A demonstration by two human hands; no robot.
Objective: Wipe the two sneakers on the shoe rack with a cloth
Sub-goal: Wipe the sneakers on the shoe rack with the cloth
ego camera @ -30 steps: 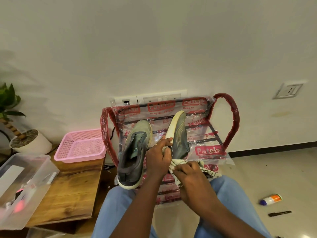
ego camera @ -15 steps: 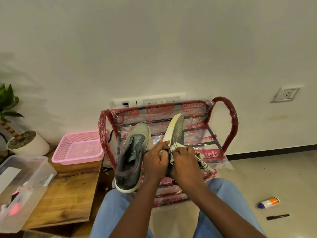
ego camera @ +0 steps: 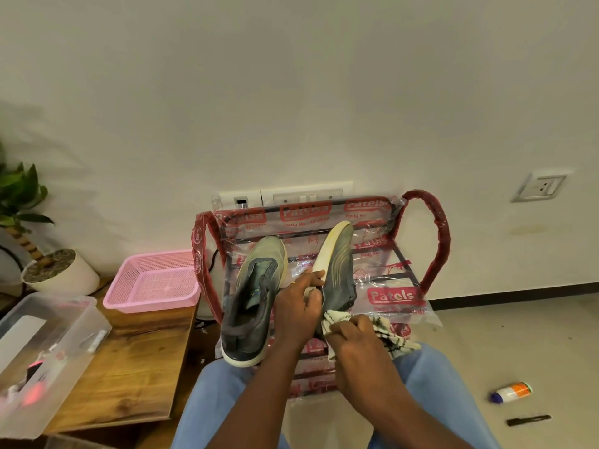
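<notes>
Your left hand grips the tilted sneaker by its pale sole, over the rack. Your right hand clutches the cloth against that sneaker's heel end. The 2nd sneaker lies on the rack, just left.

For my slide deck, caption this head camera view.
Left hand holds a grey sneaker on its side while right hand presses a striped cloth against it.
</notes>
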